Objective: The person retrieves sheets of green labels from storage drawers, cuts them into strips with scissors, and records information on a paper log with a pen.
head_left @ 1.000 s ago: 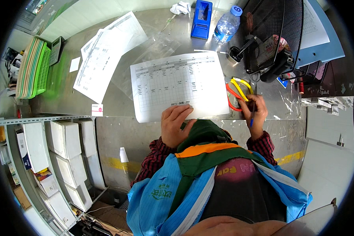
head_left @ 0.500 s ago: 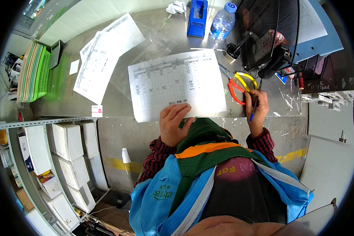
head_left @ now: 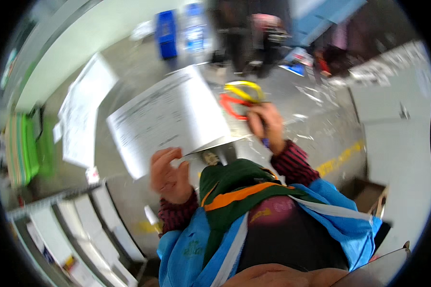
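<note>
A printed table sheet (head_left: pixel 163 117) lies on the metal desk, its near right corner bent up at the desk's front edge. My left hand (head_left: pixel 170 176) is at the sheet's near edge, thumb and fingers apart, with nothing in it; blur hides whether it touches the paper. My right hand (head_left: pixel 269 125) rests to the right of the sheet, its fingers closed round a pen whose blue end (head_left: pixel 265 142) shows below the palm. Just beyond those fingers lies a pair of scissors with a yellow and a red handle loop (head_left: pixel 244 85); the blades cannot be made out.
Other printed sheets (head_left: pixel 84 115) lie at the left, near a green basket (head_left: pixel 28 148). At the back are a blue holder (head_left: pixel 166 36), a water bottle (head_left: pixel 195 31) and a blurred dark organiser (head_left: pixel 234 33). White boxes (head_left: pixel 76 215) stand on shelving at lower left.
The whole view has swung round and blurred. My left hand has come off the sheet's printed face to its near edge, fingers spreading. The sheet's near right corner has lifted. My right hand keeps the pen.
</note>
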A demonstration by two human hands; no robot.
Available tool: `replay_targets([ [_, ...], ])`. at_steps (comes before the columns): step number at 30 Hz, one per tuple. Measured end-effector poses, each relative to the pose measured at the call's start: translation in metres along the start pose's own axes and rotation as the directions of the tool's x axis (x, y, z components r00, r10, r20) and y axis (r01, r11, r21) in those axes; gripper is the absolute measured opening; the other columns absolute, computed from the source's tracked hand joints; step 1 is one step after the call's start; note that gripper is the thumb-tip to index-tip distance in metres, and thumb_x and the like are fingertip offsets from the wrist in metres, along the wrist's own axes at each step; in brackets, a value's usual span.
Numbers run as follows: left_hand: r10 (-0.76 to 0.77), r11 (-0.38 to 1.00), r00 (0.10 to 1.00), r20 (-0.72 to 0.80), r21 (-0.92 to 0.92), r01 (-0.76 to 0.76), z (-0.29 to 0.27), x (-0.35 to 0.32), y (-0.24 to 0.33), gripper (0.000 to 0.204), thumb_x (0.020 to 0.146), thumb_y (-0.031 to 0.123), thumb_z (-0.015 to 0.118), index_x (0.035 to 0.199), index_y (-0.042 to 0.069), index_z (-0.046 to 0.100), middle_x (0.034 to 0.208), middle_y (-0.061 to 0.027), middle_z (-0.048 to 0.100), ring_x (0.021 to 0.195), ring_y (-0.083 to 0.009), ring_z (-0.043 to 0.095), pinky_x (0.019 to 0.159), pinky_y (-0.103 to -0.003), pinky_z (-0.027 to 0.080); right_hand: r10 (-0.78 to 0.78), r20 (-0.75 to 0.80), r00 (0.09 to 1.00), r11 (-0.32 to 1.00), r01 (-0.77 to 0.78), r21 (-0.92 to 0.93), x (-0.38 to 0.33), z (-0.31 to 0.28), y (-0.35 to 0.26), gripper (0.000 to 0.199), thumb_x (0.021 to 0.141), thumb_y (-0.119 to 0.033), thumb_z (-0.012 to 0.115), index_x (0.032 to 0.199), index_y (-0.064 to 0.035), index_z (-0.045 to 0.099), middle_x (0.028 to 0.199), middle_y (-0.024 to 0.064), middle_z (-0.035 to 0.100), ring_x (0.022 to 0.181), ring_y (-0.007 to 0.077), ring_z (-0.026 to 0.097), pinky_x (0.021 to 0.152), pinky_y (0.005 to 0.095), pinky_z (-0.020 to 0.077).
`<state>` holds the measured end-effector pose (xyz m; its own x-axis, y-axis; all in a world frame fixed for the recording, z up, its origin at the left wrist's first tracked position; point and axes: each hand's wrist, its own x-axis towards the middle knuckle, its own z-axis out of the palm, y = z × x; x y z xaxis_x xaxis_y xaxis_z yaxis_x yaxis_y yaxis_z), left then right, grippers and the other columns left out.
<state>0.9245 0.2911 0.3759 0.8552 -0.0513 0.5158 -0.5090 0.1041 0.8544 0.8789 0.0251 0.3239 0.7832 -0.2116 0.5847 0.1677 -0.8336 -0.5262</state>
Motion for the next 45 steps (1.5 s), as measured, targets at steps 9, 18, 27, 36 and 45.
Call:
replay_targets([
  [9,0.434,0.689,0.859,0.273,-0.714,-0.121,0.179,0.01,0.119,0.029,0.087,0.03,0.064,0.108,0.01,0.058,0.082,-0.0034,0.05,0.073,-0.0164,0.043,0.061,-0.033,0.035,0.033,0.049,0.998,0.856,-0.054,0.514,-0.065,-0.077,0.0,0.016,0.086,-0.004,0.06,0.102,-0.0029,0.062,0.09,0.0129,0.059,0.078,0.0291,0.06,0.068,0.0353,0.0488],
  [18,0.771,0.486,0.248,0.587,-0.793,0.367,0.35,-0.027,0.254,0.032,0.088,0.042,0.063,0.11,0.018,0.061,0.093,-0.0003,0.059,0.082,-0.0161,0.049,0.074,-0.032,0.041,0.192,0.202,0.96,0.926,-0.246,0.288,-0.208,-0.235,0.108,0.022,0.09,-0.018,0.059,0.108,-0.0044,0.06,0.1,0.0163,0.064,0.091,0.0356,0.062,0.075,0.0406,0.0512],
  [27,0.885,0.383,0.109,0.453,-0.841,0.382,0.468,-0.081,0.295,0.034,0.091,0.039,0.06,0.119,0.02,0.06,0.096,0.0037,0.057,0.087,-0.0148,0.046,0.075,-0.031,0.039,0.588,0.217,0.779,0.564,-0.588,0.58,-0.259,-0.332,0.168,0.021,0.095,-0.014,0.054,0.109,0.0012,0.059,0.088,0.0121,0.067,0.078,0.0173,0.066,0.068,0.0302,0.0508],
  [36,0.581,0.461,0.708,0.401,-0.879,0.12,0.585,-0.107,0.229,0.009,0.09,0.014,0.058,0.094,0.007,0.064,0.081,-0.0049,0.059,0.07,-0.017,0.051,0.063,-0.028,0.045,0.697,0.147,0.702,0.517,-0.634,0.575,-0.291,-0.397,0.27,0.03,0.098,-0.021,0.048,0.119,-0.0016,0.056,0.093,0.0107,0.068,0.073,0.0155,0.064,0.068,0.0287,0.0508],
  [45,0.071,0.993,0.696,0.715,-0.119,0.022,0.792,-0.127,0.043,0.025,0.085,0.01,0.069,0.107,-0.003,0.066,0.099,-0.0115,0.069,0.081,-0.0131,0.064,0.075,-0.027,0.052,0.895,-0.069,0.441,0.422,-0.785,0.455,-0.31,-0.498,0.39,0.038,0.1,-0.03,0.045,0.122,-0.0014,0.056,0.101,0.0058,0.064,0.079,0.0118,0.057,0.065,0.025,0.0473],
])
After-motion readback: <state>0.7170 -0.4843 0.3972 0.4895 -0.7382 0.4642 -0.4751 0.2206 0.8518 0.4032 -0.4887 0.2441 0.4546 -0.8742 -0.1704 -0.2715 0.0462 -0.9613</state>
